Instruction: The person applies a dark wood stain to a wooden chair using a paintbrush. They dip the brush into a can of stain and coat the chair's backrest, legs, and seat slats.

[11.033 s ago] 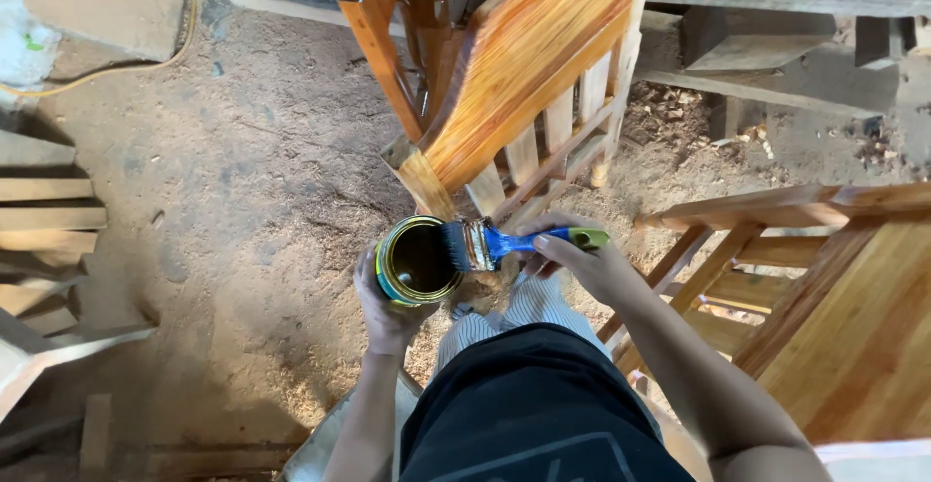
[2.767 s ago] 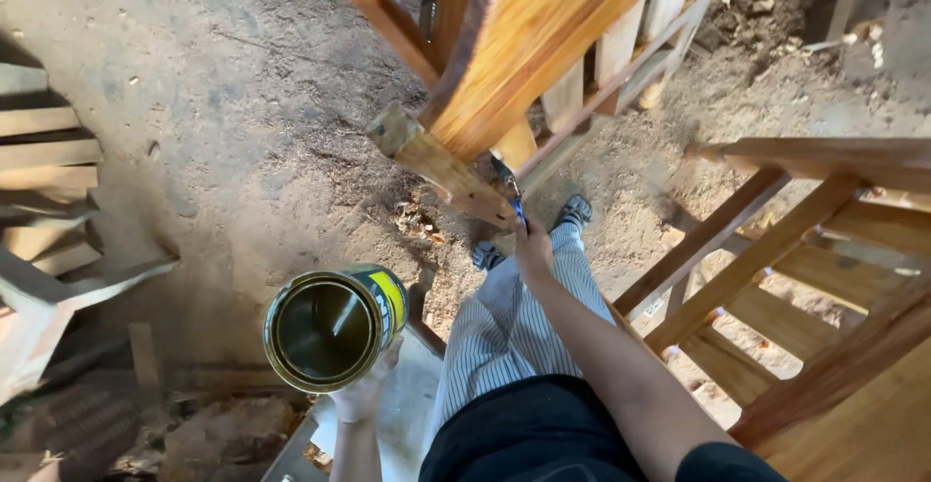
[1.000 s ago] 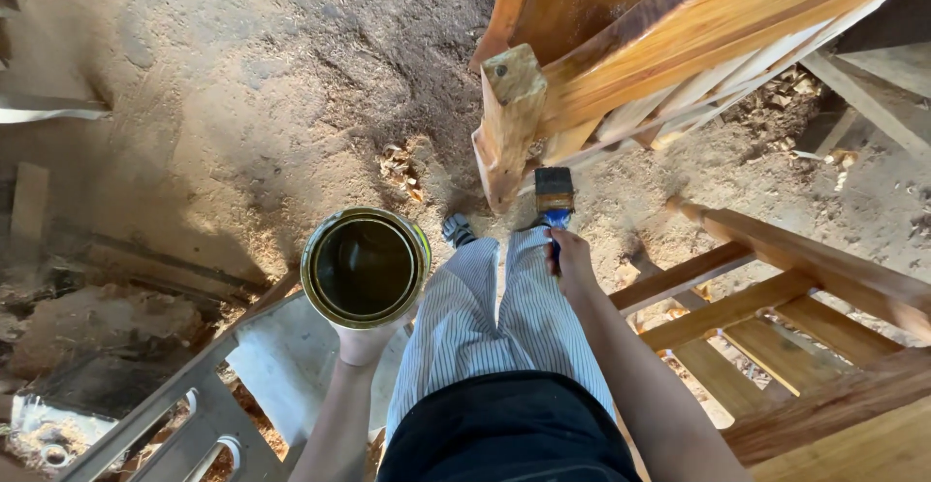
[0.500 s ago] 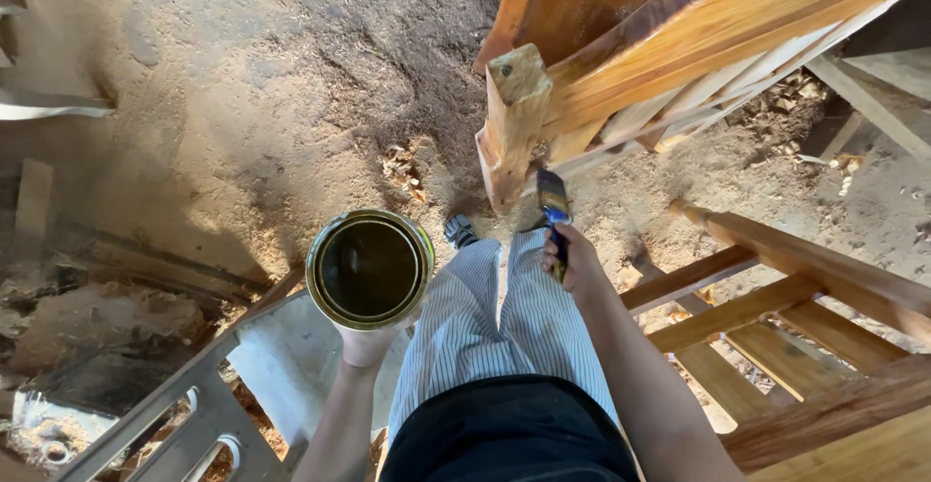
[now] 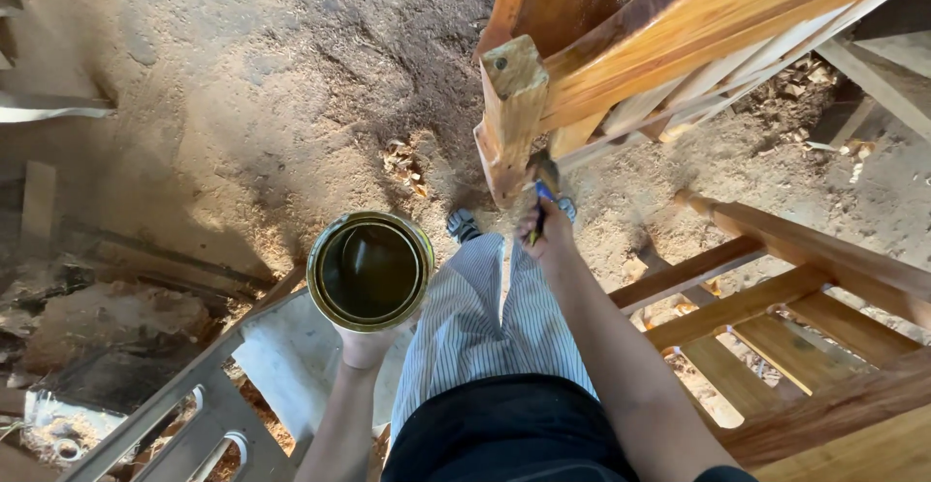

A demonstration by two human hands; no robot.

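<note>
Brush [image 5: 539,183] is being gripped in rt hand [image 5: 545,232], bristles up against chair leg [image 5: 511,113] just ahead; can [image 5: 369,271] is being held by lt hand [image 5: 367,344], farther left.

The left hand [image 5: 364,344] holds up an open round metal tin of dark varnish [image 5: 369,271] from below. The right hand [image 5: 545,235] has its grip closed on a blue-handled paintbrush [image 5: 540,183], bristles touching the square leg of an amber varnished wooden chair [image 5: 511,113] above a sawdust-covered floor [image 5: 272,104].
</note>
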